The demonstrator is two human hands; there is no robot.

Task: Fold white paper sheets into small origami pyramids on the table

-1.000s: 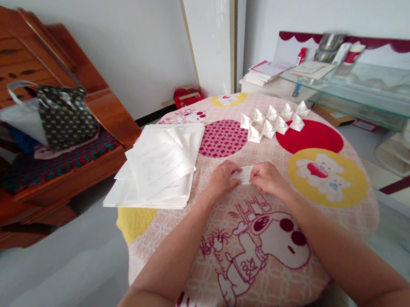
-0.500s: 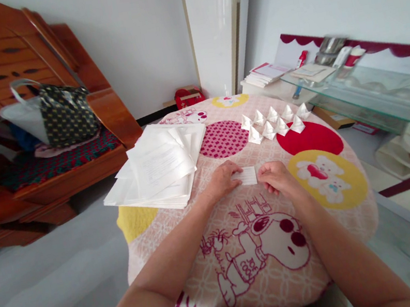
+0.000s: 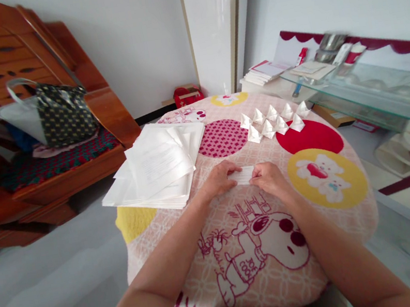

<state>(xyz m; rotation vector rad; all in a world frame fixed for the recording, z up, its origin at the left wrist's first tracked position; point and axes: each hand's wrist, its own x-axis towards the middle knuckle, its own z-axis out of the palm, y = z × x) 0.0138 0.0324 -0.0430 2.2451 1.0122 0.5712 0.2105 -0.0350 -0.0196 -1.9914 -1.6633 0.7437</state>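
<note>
On the left, a black patterned bag sits on a wooden bench. Next comes a messy pile of white paper sheets, some with print, on the round table's tablecloth. The pile is off to the side, maybe so it is easy to reach but out of the way.

The left hand has its fingers bent, with the tips pinching the left end of a small folded paper slip. The slip is on the table, right between the two hands. Its long way runs side to side, one end toward each hand, with faint lines along it. No front end shows. The right hand has its fingers curled close together, pinching the right end. Holding both ends probably keeps the slip straight and still.

Past the hands, folded paper pyramids stand in two rows, likely lined up to keep them neat. Far right is a glass shelf.
</note>
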